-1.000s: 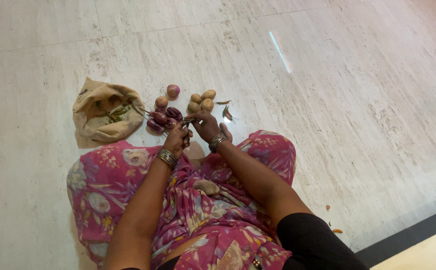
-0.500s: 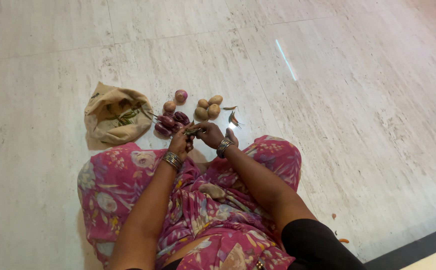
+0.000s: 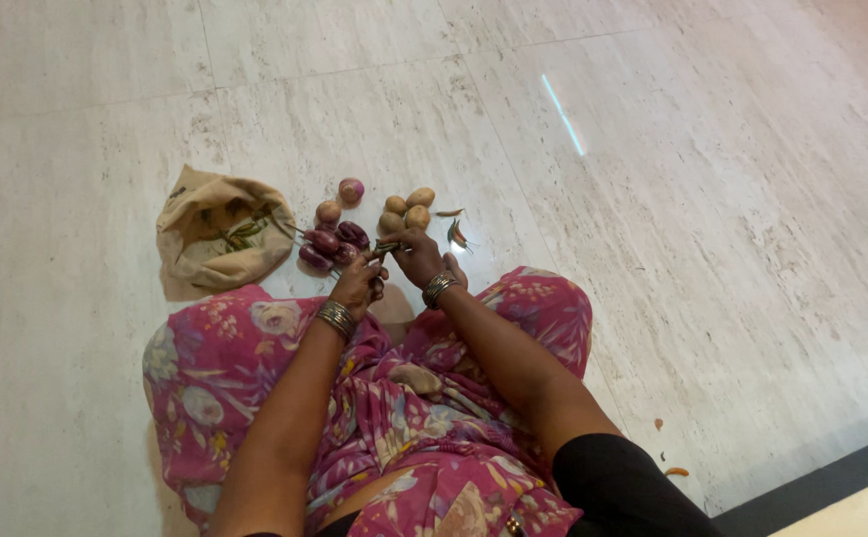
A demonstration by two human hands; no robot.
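Observation:
My left hand [image 3: 359, 280] and my right hand [image 3: 418, 255] meet just above my knees, both pinching a small green chilli [image 3: 386, 247] between them. Directly beyond the hands lie several small purple aubergines [image 3: 332, 242] on the floor. Three brown potatoes [image 3: 404, 212] sit a little further out, to the right of the aubergines. Two onions [image 3: 339, 200] lie behind the aubergines. A few loose chillies [image 3: 454, 231] rest on the floor right of the potatoes. Both wrists wear metal bangles.
A crumpled beige cloth bag [image 3: 217, 230] with green stalks inside lies at the left. I sit cross-legged in pink floral cloth [image 3: 255, 338] on a pale marble floor [image 3: 653, 199]. Small orange scraps [image 3: 675, 470] lie at the lower right near a dark floor border [image 3: 832, 472].
The hands stay together on the chilli with only slight shifts. The view has swayed a little; nothing on the floor has moved.

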